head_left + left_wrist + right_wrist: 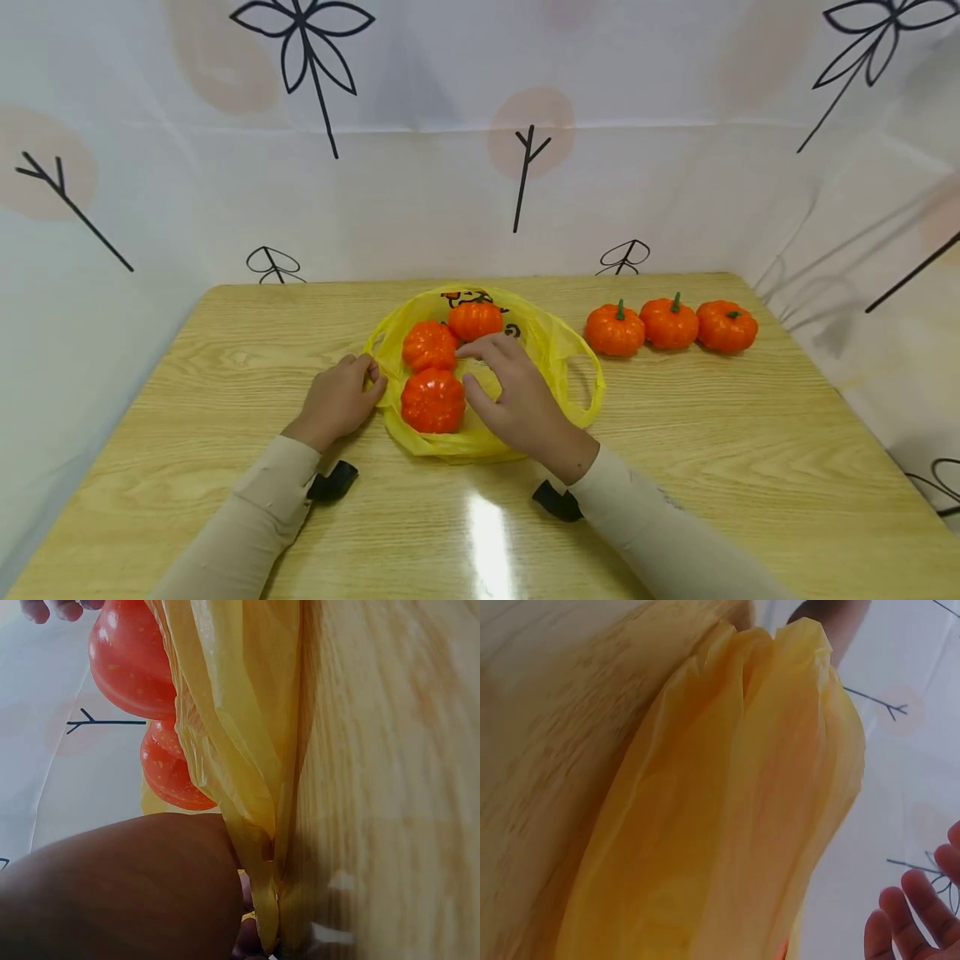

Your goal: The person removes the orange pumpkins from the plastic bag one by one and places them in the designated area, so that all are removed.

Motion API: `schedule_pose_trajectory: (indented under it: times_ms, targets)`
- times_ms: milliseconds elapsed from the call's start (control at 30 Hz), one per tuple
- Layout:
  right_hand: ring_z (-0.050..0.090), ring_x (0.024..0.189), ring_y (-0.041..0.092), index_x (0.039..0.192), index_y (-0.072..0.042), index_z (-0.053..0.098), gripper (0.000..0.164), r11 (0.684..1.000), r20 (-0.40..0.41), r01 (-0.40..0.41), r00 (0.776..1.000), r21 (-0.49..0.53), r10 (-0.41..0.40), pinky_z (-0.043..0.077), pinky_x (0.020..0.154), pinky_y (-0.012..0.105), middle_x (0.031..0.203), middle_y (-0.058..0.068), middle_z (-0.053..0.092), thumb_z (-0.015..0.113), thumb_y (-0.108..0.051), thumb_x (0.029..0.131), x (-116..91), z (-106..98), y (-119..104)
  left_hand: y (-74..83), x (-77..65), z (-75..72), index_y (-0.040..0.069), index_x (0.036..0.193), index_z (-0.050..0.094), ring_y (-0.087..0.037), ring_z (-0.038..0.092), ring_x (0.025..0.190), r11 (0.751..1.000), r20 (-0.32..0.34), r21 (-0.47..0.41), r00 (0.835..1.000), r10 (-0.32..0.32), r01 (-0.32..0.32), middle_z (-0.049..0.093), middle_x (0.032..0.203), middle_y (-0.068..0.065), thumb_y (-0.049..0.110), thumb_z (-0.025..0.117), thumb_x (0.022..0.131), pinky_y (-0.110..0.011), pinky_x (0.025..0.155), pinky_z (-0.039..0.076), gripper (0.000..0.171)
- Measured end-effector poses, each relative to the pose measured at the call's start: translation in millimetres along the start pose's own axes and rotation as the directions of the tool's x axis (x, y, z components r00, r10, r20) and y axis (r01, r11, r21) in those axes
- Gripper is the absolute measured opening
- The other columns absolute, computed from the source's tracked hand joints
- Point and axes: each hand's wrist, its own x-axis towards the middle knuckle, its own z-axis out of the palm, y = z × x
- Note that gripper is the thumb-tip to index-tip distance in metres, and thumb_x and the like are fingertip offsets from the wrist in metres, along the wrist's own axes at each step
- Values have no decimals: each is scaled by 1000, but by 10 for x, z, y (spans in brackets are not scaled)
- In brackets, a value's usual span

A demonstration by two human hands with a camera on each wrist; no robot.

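Note:
A yellow plastic bag (457,450) lies spread with its mouth up on the wooden table, with three small orange pumpkins inside: one in front (433,402), one behind it at the left (430,347) and one at the back (476,320). My left hand (339,400) pinches the bag's left edge; in the left wrist view the gathered plastic (251,750) runs down to its fingers. Over the bag's mouth hovers my right hand (521,400), fingers spread and relaxed, thumb near the front pumpkin. The right wrist view shows these fingers (919,907) holding nothing, beyond the bag's side (720,795).
Three more orange pumpkins with green stems stand in a row at the back right: left (615,330), middle (671,322) and right (727,327). A looped bag handle (596,392) sticks out to the right. A patterned white cloth (420,200) hangs behind the table (720,467).

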Motion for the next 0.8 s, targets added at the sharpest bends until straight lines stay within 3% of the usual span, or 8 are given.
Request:
schedule_pose_trajectory:
  times_ms: [333,800]
  targets:
    - [53,113,21,114,-7,66,21,999,8,53,999,-6,-53,49,98,41,115,4,59,63,-11,93,33,117,-26,3,-13,-3,14,88,56,-21,45,60,1000,-7,0,1000,5,-5,49,76,-5,26,58,97,-31,58,35,16]
    - [53,113,21,114,-8,65,21,999,29,41,999,-13,-41,49,98,40,115,3,59,63,-12,93,17,148,-8,-2,-7,-1,13,88,56,-21,45,59,1000,-10,0,1000,10,-10,49,76,-5,26,59,97,-32,58,35,16]
